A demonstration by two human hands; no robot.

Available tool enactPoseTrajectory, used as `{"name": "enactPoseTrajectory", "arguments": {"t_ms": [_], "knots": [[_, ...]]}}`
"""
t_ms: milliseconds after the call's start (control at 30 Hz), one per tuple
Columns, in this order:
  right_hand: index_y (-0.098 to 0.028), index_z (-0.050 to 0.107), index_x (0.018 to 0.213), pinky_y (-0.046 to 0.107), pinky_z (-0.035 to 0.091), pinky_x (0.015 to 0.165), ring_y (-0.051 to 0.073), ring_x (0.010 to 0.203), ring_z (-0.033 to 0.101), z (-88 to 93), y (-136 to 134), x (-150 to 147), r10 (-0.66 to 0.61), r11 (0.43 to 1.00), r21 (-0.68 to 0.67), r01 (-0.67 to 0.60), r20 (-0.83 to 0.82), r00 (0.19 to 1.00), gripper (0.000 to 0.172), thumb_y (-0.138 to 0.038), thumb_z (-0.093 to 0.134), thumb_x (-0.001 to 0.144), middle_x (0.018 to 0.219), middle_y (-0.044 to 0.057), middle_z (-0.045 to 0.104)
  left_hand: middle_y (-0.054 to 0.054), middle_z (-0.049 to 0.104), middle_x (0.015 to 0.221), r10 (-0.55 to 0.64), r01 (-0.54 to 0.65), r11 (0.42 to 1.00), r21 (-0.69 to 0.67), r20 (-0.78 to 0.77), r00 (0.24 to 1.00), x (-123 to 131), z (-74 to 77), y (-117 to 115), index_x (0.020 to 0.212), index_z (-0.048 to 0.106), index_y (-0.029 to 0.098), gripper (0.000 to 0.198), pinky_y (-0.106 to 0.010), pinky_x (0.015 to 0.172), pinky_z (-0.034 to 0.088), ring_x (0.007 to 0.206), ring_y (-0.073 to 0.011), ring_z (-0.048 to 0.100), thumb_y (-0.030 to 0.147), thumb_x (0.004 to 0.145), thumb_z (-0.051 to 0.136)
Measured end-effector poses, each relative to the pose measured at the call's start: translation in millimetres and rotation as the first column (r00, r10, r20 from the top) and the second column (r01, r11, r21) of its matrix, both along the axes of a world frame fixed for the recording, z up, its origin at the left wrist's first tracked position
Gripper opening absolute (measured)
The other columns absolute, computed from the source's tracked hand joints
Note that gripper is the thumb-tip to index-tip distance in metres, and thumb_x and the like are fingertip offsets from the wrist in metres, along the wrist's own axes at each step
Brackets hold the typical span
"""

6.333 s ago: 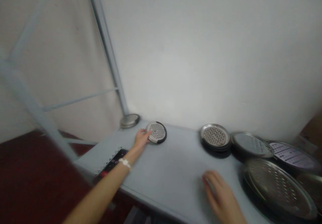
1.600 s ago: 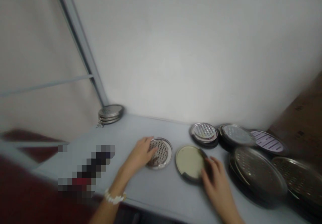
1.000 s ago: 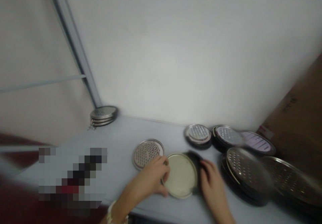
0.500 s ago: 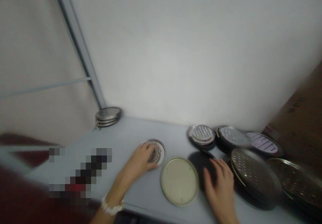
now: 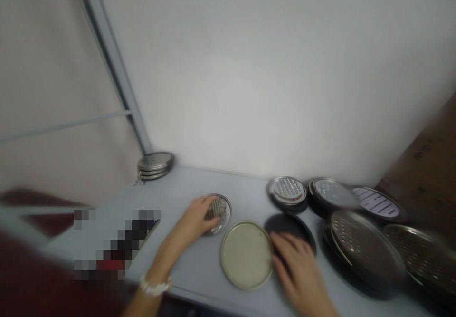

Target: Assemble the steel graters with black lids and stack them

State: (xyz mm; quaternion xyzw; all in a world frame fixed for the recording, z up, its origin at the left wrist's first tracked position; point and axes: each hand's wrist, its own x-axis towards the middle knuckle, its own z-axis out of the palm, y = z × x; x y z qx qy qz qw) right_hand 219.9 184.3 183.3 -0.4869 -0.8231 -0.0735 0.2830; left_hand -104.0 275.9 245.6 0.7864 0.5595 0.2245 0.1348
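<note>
We take the pale yellow-green round disc (image 5: 246,255) as our landmark; it lies flat on the grey, smooth counter (image 5: 194,274), and its surface is plain and matt inside a thin raised rim. Behind it and a little to its left, the silver round metal disc with small holes (image 5: 221,212) has a shiny, smooth border. The left hand (image 5: 195,219), with a white bracelet at the wrist, lies over this metal disc, its fingers a little curved and the thumb spread apart; we cannot tell whether they grip it or only rest on it.

Just to the right of the landmark is the black round flat piece (image 5: 294,229). The right hand (image 5: 297,264) covers its near part, with fingers half bent and their tips at the landmark's right rim; we cannot tell if they have hold of either piece.

Farther right of the landmark we see the stack of large dark metal discs with punched holes (image 5: 366,250). Behind and right of the landmark stands the small stack with a perforated silver top (image 5: 288,193). Far behind and left of it, thin silver round discs (image 5: 155,165) are piled together. We see no clear container with contents.
</note>
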Motion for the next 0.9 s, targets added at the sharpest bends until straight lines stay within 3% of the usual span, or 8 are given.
{"name": "enactPoseTrajectory", "arguments": {"t_ms": [133,233,367,533,700,800,900], "knots": [[-0.019,0.064,0.119,0.049,0.040,0.095,0.033,0.116,0.058,-11.2,3.0,0.3,-0.262,0.962,0.055,0.267,-0.088,0.961,0.031,-0.036,0.048,0.100,0.118,0.009,0.073,-0.009,0.063,0.122,0.044,-0.044,0.998,0.049,0.005,0.999,-3.7,2.9,1.2,0.131,0.058,0.021,0.050,-0.041,0.105,0.042,0.117,-0.0277,0.054,0.031,0.084,0.068],[-0.021,0.070,0.099,0.051,0.040,0.087,0.034,0.102,0.062,-13.4,4.0,-0.5,-0.416,0.909,0.002,0.418,-0.088,0.905,0.031,-0.045,0.051,0.097,0.104,0.010,0.075,-0.008,0.063,0.119,0.057,-0.058,0.996,0.068,0.008,0.998,-6.4,1.8,2.7,0.128,0.060,0.021,0.047,-0.041,0.104,0.042,0.114,-0.0276,0.054,0.032,0.084,0.069],[-0.020,0.069,0.108,0.050,0.039,0.094,0.033,0.110,0.061,-12.5,5.3,-2.1,-0.360,0.933,0.000,0.360,-0.046,0.932,0.030,-0.043,0.055,0.094,0.114,0.010,0.074,-0.007,0.064,0.117,0.059,-0.063,0.994,0.090,0.050,0.997,-6.4,2.4,3.2,0.123,0.063,0.022,0.039,-0.042,0.103,0.042,0.113,-0.0272,0.054,0.036,0.087,0.064],[-0.023,0.067,0.117,0.061,0.023,0.109,0.036,0.127,0.053,-17.4,6.6,0.0,-0.336,0.939,0.065,0.337,-0.020,0.941,0.031,-0.029,0.052,0.091,0.123,0.006,0.072,-0.008,0.066,0.113,0.055,-0.060,0.996,0.059,0.081,0.995,14.3,19.9,-9.7,0.114,0.067,0.021,0.032,-0.044,0.101,0.043,0.110,-0.0283,0.056,0.035,0.085,0.064],[-0.021,0.066,0.115,0.055,0.029,0.107,0.033,0.122,0.056,-20.0,6.5,1.0,-0.358,0.933,0.011,0.359,-0.051,0.932,0.030,-0.028,0.049,0.092,0.118,0.009,0.072,-0.008,0.062,0.121,-0.149,0.151,0.989,-0.005,0.091,0.985,56.3,34.5,-39.2,0.117,0.067,0.023,0.043,-0.045,0.110,0.038,0.120,-0.0292,0.050,0.029,0.076,0.075],[-0.022,0.066,0.114,0.054,0.029,0.106,0.031,0.118,0.059,-18.4,6.6,-0.3,-0.359,0.933,-0.001,0.359,-0.060,0.931,0.028,-0.029,0.048,0.093,0.117,0.009,0.072,-0.007,0.058,0.128,-0.294,0.301,0.943,-0.146,0.068,0.953,73.6,35.1,-55.2,0.126,0.063,0.026,0.059,-0.045,0.113,0.036,0.126,-0.0298,0.045,0.027,0.069,0.081],[-0.022,0.067,0.110,0.055,0.028,0.106,0.030,0.115,0.060,-15.9,6.5,-1.4,-0.358,0.934,-0.004,0.358,-0.065,0.932,0.026,-0.028,0.049,0.093,0.116,0.009,0.072,-0.007,0.054,0.134,-0.360,0.351,0.901,-0.253,0.014,0.933,79.7,30.2,-61.9,0.133,0.058,0.026,0.077,-0.047,0.116,0.033,0.130,-0.0320,0.040,0.028,0.062,0.086]]}}
